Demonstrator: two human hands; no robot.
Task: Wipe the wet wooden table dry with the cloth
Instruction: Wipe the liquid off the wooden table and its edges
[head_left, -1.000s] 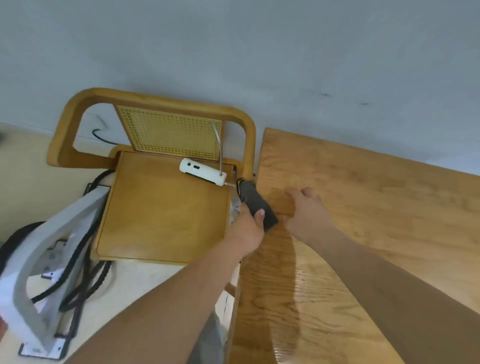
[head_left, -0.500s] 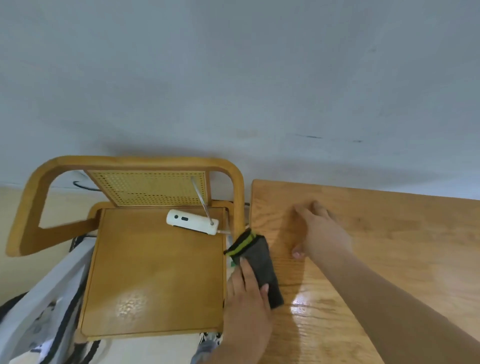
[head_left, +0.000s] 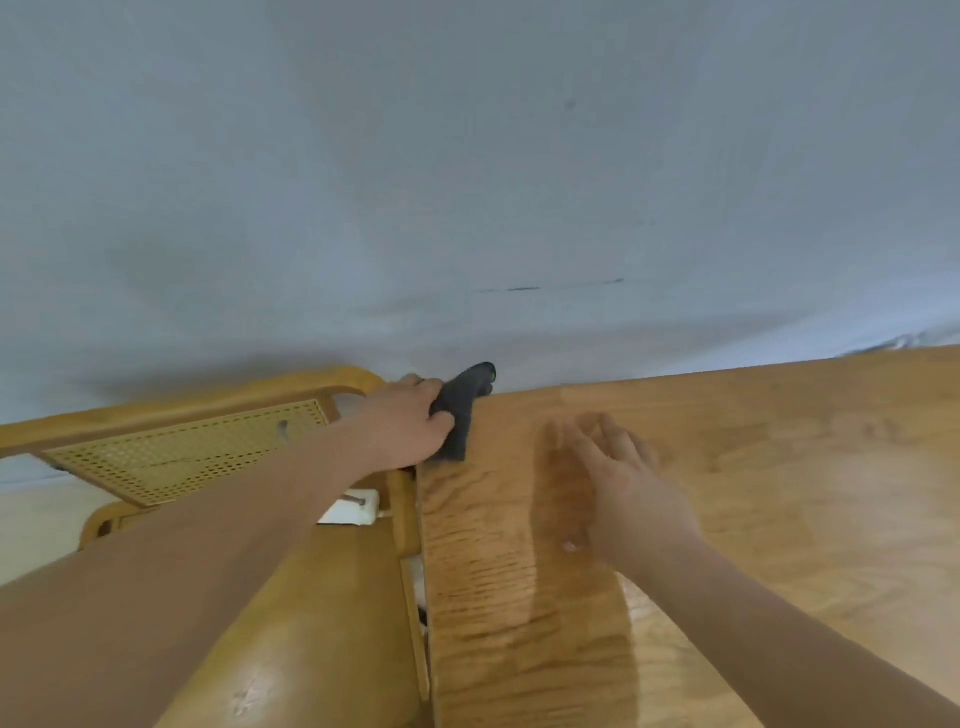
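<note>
The wooden table (head_left: 753, 493) fills the right half of the view, its left edge running down the middle. A dark grey cloth (head_left: 460, 415) with a green stripe lies over the table's far left corner. My left hand (head_left: 410, 426) is shut on the cloth and presses it against that corner. My right hand (head_left: 623, 483) hovers blurred above the table, fingers spread, holding nothing. A glossy wet patch shows on the wood near the bottom edge, beside my right forearm.
A wooden chair (head_left: 332, 613) with a cane-weave back (head_left: 171, 452) stands tight against the table's left edge. A white device (head_left: 350, 512) lies on its seat, partly hidden by my left arm. A grey wall (head_left: 467, 182) rises directly behind both.
My left hand has slid the cloth away from me along the table's left edge to the far corner. My right hand has lifted off the wood. The camera has swung upward.
</note>
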